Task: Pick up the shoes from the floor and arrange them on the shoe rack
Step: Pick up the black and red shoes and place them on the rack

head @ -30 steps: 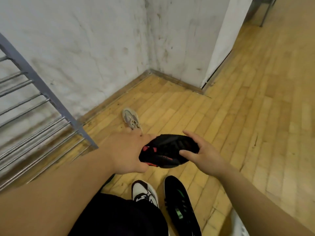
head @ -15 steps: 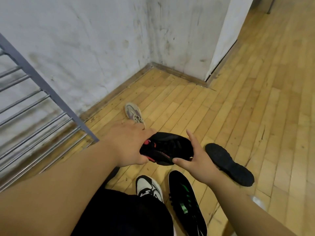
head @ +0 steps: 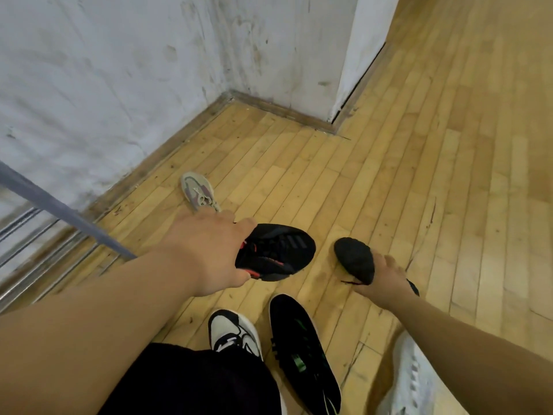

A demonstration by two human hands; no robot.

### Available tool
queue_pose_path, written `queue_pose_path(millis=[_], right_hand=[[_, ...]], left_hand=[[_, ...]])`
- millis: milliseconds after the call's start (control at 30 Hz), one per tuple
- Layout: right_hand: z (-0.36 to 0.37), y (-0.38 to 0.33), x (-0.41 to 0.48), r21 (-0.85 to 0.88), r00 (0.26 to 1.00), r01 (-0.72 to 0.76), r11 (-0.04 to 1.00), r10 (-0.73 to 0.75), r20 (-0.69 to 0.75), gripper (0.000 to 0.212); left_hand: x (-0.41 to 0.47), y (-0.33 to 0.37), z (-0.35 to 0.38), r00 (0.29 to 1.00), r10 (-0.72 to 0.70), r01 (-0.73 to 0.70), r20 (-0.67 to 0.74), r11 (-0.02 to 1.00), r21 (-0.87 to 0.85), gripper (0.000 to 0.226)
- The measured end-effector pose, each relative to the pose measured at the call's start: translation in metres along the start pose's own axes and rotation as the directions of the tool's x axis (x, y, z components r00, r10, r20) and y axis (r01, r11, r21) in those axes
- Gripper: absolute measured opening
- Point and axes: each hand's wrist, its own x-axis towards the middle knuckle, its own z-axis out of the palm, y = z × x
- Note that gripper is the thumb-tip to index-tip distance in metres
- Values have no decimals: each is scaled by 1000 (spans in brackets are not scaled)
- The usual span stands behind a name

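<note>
My left hand [head: 209, 253] grips a black shoe with red trim [head: 278, 253] by its heel end, holding it above the floor. To its right lies a plain black shoe [head: 356, 259] on the wooden floor, and my right hand [head: 383, 280] rests over its middle, fingers curled round it. A grey and purple shoe [head: 199, 194] lies near the wall beyond my left hand. A black shoe with green marks [head: 302, 351] lies on the floor near me. The metal shoe rack [head: 45, 229] stands at the left against the wall.
A white and black shoe [head: 233, 333] shows beside my dark trouser leg at the bottom. A pale white shoe [head: 410, 378] is under my right forearm. White walls meet in a corner ahead. Bare wooden floor stretches to the right.
My right hand let go of the black and red shoe and moved right and down onto the plain black shoe. My left hand alone now holds the black and red shoe.
</note>
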Motion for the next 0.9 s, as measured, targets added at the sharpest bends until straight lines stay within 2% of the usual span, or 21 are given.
queue_pose_path(millis=[67,133,233,333,400,467,500,567,600,633,733,833,900], right_hand=[[7,26,10,-141,996,-77,987,83,38,115],[14,44,17,-211,985,-136,968,155,78,116],[24,58,22,-247,973,-204,947,223,53,114],[30,61,21,-231,979,-198,953,205,7,111],[25,53,19,-113,985,-167,979,169,11,113],[20,40,13,164,993,-112,980,103,64,113],[18,30,7,351,995,-85,932,60,83,108],[14,8,-6,697,990,-140,703,83,115,91],[15,-1,-12,767,981,-191,613,136,135,84],[15,-9,-18,773,976,-209,599,174,129,79],[16,-26,-38,669,984,-153,728,177,32,75],[1,-48,-55,606,998,4,796,34,-51,81],[-7,-62,-63,601,995,101,793,-73,-71,83]], left_hand=[[8,4,-1,1000,-1,1,15,1000,4,83],[15,7,-1,1000,-3,3,27,1000,-1,83],[21,8,2,1000,-4,4,31,1000,-6,83],[23,9,5,1000,1,-1,19,1000,-31,77],[25,10,6,1000,2,-1,17,999,-50,75],[25,10,8,1000,2,-1,10,998,-62,78],[25,9,10,1000,0,0,5,998,-64,80],[25,7,11,1000,-16,16,1,996,-85,84],[25,7,10,1000,-31,30,1,995,-97,84],[25,7,8,999,-45,45,1,994,-98,84],[24,8,5,998,-67,67,3,995,-77,83],[20,8,5,998,-67,68,8,995,-77,84],[16,7,4,998,-67,67,7,995,-72,84]])
